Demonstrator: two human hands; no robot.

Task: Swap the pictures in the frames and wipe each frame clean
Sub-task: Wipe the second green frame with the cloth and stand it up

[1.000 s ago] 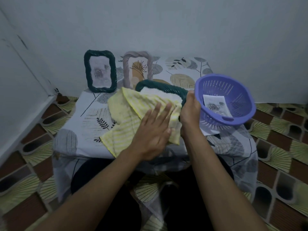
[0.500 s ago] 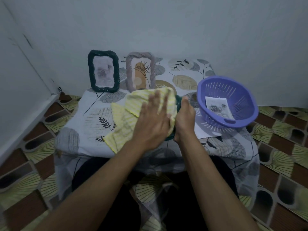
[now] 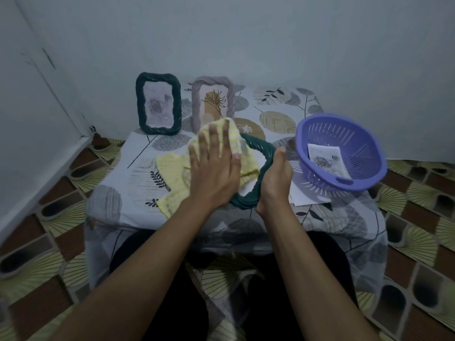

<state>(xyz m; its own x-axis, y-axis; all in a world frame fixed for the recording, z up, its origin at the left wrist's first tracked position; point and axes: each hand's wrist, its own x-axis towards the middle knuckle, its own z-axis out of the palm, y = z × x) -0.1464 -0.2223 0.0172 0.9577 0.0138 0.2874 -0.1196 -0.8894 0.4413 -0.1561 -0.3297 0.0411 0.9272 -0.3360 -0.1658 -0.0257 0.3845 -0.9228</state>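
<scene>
A dark green woven frame [image 3: 261, 153] lies tilted on the low table, its face mostly under a yellow striped cloth [image 3: 172, 173]. My left hand [image 3: 213, 166] presses flat on the cloth with straight fingers. My right hand [image 3: 274, 177] grips the frame's right edge. Two more frames stand at the back against the wall: a dark green frame [image 3: 158, 107] with a grey rose picture and a mauve frame [image 3: 213, 99] with a tan plant picture. A loose rose picture [image 3: 326, 159] lies in the purple basket [image 3: 344, 183].
The table wears a leaf-patterned cloth [image 3: 278, 104] and stands in a corner between two pale walls. A white sheet [image 3: 305, 199] sticks out from under the basket. Patterned floor tiles [image 3: 418, 217] surround the table. My legs are tucked under its front edge.
My left hand slid the cloth away from me, up across the frame to its far end. The frame's lower right edge now shows. My right hand kept its grip on the frame.
</scene>
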